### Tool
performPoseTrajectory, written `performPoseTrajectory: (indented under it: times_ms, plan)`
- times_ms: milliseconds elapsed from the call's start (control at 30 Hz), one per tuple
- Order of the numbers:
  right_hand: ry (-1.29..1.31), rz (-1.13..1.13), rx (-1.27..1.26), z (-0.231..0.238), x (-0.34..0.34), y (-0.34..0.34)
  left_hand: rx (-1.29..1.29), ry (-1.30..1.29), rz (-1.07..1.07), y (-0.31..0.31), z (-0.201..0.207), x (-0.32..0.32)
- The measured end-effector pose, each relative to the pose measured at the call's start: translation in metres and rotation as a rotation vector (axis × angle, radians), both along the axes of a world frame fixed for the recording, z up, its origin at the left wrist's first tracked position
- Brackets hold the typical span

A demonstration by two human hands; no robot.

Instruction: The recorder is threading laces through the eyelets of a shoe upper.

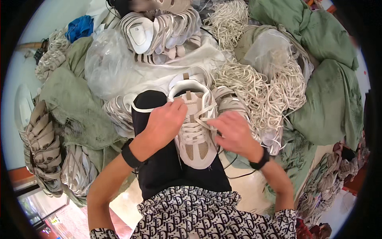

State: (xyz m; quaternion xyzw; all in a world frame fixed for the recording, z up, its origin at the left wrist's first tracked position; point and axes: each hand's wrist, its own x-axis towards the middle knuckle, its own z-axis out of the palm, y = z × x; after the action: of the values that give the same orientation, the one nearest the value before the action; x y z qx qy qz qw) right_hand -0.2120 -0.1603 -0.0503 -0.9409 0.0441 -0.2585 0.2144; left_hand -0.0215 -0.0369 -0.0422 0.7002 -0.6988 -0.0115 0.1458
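A beige and white sneaker upper lies across my black-clad thighs, its toe pointing toward me. Flat off-white shoelace crosses its lower eyelets in several rows. My left hand is closed in a pinch at the upper-left eyelet edge. A loose lace end runs from that hand over my left knee. On the other side, my right hand has its fingers curled on the lace beside the upper-right eyelets. The fingertips of both hands partly hide the lace.
Heaps of loose off-white laces lie ahead to the right. Stacked shoe uppers stand at the far side, with more uppers at the left. Green sacks and a clear plastic bag surround the work area.
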Motion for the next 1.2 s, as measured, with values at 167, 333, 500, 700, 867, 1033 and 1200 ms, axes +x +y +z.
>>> performPoseTrajectory:
  times_ms: [167, 333, 500, 700, 867, 1033, 1200]
  plan:
    - [0.056, -0.075, -0.144, -0.021, 0.007, 0.007, -0.044, -0.008, 0.014, 0.002, 0.009, 0.007]
    - [0.033, -0.101, 0.856, -0.002, 0.003, -0.005, -0.199, -0.104, -0.024, -0.003, 0.007, -0.005]
    - [0.103, 0.062, 1.565, 0.016, 0.012, -0.006, 0.030, -0.146, -0.053, -0.004, 0.007, -0.011]
    - [0.235, -0.011, 1.031, 0.034, -0.001, -0.014, 0.063, -0.198, -0.149, -0.007, 0.006, -0.004]
    - [-0.118, 0.157, 0.275, 0.040, 0.016, 0.001, -0.115, -0.192, -0.121, 0.008, 0.024, 0.027]
    - [-0.169, 0.147, 0.209, 0.044, 0.038, 0.006, -0.187, -0.081, -0.023, 0.023, 0.033, 0.033]
    - [-0.100, 0.052, 0.316, 0.046, 0.013, -0.009, 0.024, -0.145, -0.071, -0.007, 0.013, -0.010]
